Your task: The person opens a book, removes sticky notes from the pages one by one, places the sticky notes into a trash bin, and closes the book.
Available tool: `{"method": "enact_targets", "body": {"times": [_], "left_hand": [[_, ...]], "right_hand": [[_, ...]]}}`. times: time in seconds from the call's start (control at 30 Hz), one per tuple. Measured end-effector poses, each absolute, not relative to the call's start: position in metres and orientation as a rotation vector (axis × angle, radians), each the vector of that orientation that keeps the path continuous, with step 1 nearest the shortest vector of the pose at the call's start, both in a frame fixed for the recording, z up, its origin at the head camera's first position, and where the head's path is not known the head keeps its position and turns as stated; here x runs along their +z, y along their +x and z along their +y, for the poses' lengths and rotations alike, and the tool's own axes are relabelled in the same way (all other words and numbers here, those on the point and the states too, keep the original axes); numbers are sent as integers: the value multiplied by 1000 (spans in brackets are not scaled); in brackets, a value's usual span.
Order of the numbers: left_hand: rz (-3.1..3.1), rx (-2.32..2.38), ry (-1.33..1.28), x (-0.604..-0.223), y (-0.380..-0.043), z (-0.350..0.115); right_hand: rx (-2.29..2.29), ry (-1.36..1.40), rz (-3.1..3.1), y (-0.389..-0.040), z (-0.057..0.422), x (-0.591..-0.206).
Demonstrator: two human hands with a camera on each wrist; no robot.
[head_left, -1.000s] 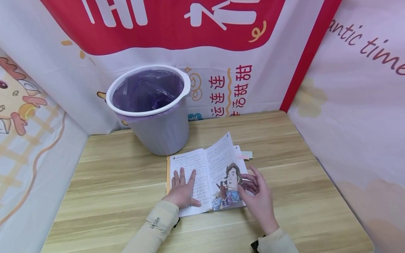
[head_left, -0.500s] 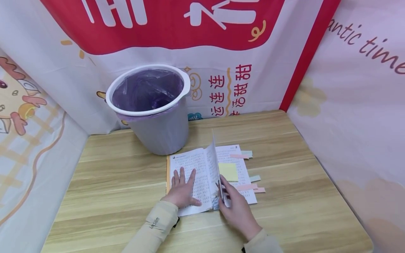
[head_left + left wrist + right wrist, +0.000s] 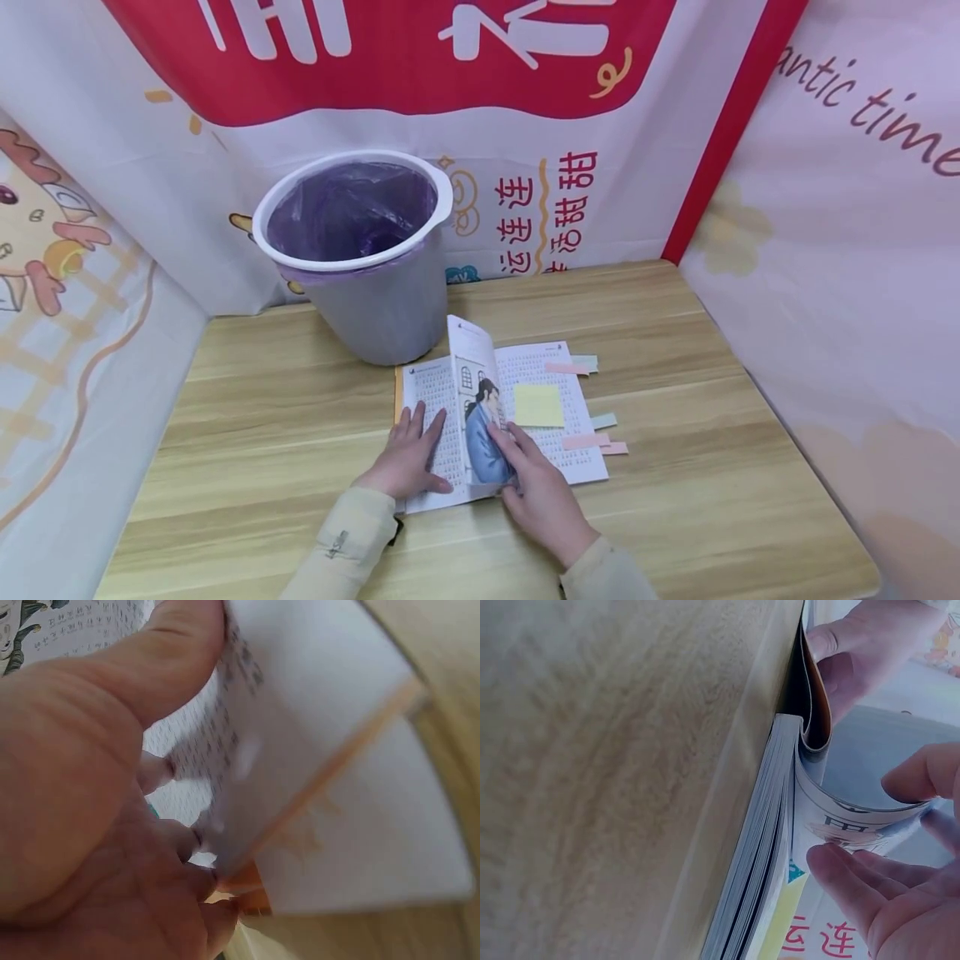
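Observation:
An open book [image 3: 429,387] lies on the table, its right page bearing a yellow sticky note [image 3: 538,406]. Colored paper tabs [image 3: 585,440] stick out past its right edge. One illustrated page [image 3: 480,362] stands raised and curved over the spine. My right hand [image 3: 543,500] pinches this page near its lower edge; in the right wrist view thumb and fingers lie on either side of the curved page [image 3: 855,817]. My left hand [image 3: 405,462] rests on the left page with spread fingers. Close up in the left wrist view, its thumb [image 3: 161,664] lies over printed paper.
A grey bin [image 3: 375,308] with a white rim and purple liner stands right behind the book's left side. The wooden table [image 3: 712,467] extends to the right and front. Printed cloth [image 3: 525,83] hangs behind and on both sides.
The raised page has swung from the right side over toward the left, uncovering the sticky note. My right hand followed it leftward. My left hand shifted slightly left.

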State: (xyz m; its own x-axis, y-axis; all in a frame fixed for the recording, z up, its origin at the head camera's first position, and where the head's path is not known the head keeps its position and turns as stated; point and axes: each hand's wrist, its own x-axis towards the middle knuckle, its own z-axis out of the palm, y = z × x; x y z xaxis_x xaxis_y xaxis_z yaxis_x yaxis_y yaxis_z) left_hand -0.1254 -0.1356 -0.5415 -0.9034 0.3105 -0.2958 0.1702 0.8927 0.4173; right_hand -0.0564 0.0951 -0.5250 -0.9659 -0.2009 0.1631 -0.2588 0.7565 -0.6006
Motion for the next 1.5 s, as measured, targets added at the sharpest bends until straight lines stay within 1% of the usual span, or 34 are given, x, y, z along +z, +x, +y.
{"method": "enact_targets", "body": {"times": [0.3,0.53,0.77,1.37,1.5], "left_hand": [[2783,483,303,-542,-115,-155],[2766,497,268,-541,-114,-164],[2740,557,285,-539,-115,-165],[2634,651,227,-514,-114,-172],[2687,626,264,-506,-118,-169]], "right_hand": [[882,454,-2962,-58,85,-526],[778,514,-2989,-62,79,-529],[721,564,-3072,-66,75,-529],[565,755,-3184,-72,69,-525],[491,788,-3174,-73,67,-529]]}}
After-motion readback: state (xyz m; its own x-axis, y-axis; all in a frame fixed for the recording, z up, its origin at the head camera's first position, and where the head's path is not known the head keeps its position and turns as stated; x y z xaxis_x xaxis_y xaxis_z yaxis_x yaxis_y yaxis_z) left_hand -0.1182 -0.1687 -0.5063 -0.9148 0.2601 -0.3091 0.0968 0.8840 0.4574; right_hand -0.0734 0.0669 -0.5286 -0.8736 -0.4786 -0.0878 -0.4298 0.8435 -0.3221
